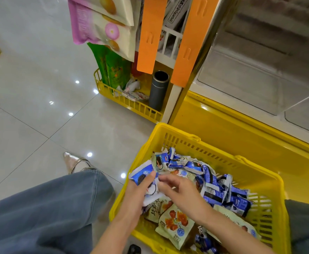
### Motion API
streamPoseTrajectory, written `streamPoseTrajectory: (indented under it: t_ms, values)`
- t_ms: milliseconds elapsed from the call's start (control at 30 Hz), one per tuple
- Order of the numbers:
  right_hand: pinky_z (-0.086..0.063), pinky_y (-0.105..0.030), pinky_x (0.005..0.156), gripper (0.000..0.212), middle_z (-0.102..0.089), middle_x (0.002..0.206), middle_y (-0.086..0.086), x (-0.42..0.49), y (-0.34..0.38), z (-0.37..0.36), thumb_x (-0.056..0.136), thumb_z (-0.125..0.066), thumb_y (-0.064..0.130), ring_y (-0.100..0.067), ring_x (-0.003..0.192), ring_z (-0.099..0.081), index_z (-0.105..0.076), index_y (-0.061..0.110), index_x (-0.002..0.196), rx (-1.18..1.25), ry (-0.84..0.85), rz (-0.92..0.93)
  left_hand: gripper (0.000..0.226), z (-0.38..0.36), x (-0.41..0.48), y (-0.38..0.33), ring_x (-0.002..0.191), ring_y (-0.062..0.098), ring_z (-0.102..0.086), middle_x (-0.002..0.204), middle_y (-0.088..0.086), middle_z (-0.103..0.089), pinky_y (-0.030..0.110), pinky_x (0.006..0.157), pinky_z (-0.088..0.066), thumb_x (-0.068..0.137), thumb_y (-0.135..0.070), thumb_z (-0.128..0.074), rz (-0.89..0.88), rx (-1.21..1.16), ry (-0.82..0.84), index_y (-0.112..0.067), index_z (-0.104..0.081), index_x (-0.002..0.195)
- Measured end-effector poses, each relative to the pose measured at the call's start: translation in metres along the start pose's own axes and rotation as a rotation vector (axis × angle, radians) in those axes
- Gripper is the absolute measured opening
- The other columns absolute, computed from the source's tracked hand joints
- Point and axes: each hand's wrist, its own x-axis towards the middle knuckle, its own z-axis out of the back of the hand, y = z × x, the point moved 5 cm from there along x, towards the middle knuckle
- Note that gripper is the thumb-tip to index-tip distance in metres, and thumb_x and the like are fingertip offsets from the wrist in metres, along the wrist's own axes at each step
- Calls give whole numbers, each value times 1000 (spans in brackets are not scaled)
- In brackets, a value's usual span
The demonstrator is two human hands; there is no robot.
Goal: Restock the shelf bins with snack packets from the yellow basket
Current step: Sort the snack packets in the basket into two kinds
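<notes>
On the tiled floor (31, 88), close against the yellow foot of a shelf (241, 136), a yellow basket (170, 132). Inside, a loose heap of snack packets: blue packets (223, 191) piled from the far left corner across to the right side, pale packets (177, 224) with orange print along the near edge. Over the basket's left edge, the left hand (137, 197), fingers curled underneath and thumb pressed on top of a blue-and-white packet (142, 174), gripping it just above the left rim. Right beside it, over the middle of the basket, the right hand (181, 193), fingers curled, fingertips (162, 181) touching the right edge of that same packet; pinching or merely touching, impossible to tell. Beyond the basket's far edge, up the right side, clear shelf bins (260, 79), blurred. At the shelf's end, a small yellow tray (131, 105) carrying an upright dark flask (158, 90) at its right end and green bags (115, 70) standing at its left. Two orange strips (152, 33) hanging over that tray, with pink-and-cream bags (102, 24) hung higher up on the left. At lower left, a leg in blue jeans (40, 208) and a pointed silver shoe (73, 161) flat on the floor.
</notes>
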Motion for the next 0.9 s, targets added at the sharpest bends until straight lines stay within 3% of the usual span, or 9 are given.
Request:
streamPoseTrajectory:
  t_ms: [133, 200, 300, 400, 500, 567, 633, 733, 900]
  values:
    - [-51, -26, 85, 18, -65, 98, 17, 19, -36, 36, 95, -46, 34, 4, 88, -59, -62, 30, 101, -82, -263, -53, 42, 8, 2, -4, 83, 22, -71, 96, 11, -72, 22, 57, -54, 76, -19, -70, -9, 55, -80, -14, -57, 116]
    - [-45, -29, 96, 27, -61, 120, 2, 34, -65, 61, 97, -46, 25, -7, 105, -57, -56, 18, 121, -247, -380, -150, 41, 8, 4, -4, 80, 22, -71, 98, 12, -72, 24, 55, -54, 77, -18, -71, 0, 50, -93, -14, -57, 115]
    - [-33, -32, 106, 50, -37, 148, -7, 51, -108, 74, 99, -44, 27, -23, 133, -39, -32, 10, 144, -427, -224, -332, 46, 10, 6, 0, 81, 21, -71, 96, 10, -73, 26, 58, -55, 74, -23, -72, 13, 95, -103, -16, -55, 116]
    - [-24, -35, 114, 66, -24, 155, -6, 55, -127, 70, 95, -48, 38, -23, 141, -25, -20, 12, 149, -456, -70, -365, 45, 11, 8, 7, 81, 19, -71, 91, 4, -74, 29, 64, -56, 73, -27, -73, 48, 126, -101, -20, -54, 114]
    - [-23, -35, 115, 83, -22, 155, -6, 54, -135, 65, 86, -61, 45, -22, 142, -21, -19, 11, 149, -560, -17, -375, 35, 11, 10, 11, 73, 15, -71, 82, 2, -75, 21, 54, -53, 74, -25, -72, 73, 115, -108, -22, -55, 105]
    - [-36, -35, 106, 73, -37, 147, -10, 52, -137, 67, 86, -64, 38, -25, 132, -39, -29, 10, 143, -583, -91, -383, 33, 9, 10, 14, 74, 17, -72, 82, 3, -75, 24, 55, -54, 72, -24, -73, 85, 125, -109, -22, -57, 102]
    - [-49, -33, 81, 49, -57, 126, -12, 49, -131, 74, 91, -60, 31, -23, 99, -60, -40, 12, 132, -537, -200, -366, 28, 8, 11, 16, 75, 19, -72, 82, 4, -74, 30, 61, -56, 76, -22, -72, 103, 157, -114, -23, -59, 100]
    - [-36, -20, 50, 41, -64, 98, -8, 39, -118, 83, 93, -54, 36, -11, 61, -52, -47, 10, 124, -503, -288, -283, 25, 5, 9, 17, 72, 17, -72, 78, 3, -74, 27, 58, -56, 77, -21, -72, 132, 235, -113, -21, -60, 99]
    - [-28, -19, 37, 59, -55, 64, -1, 2, -112, 108, 91, -50, 46, -5, 45, -43, -40, 9, 136, -513, -368, -256, 40, -33, 22, 18, 81, 8, -70, 90, -5, -74, 19, 60, -54, 81, -22, -70, 101, 419, 7, -18, -50, 116]
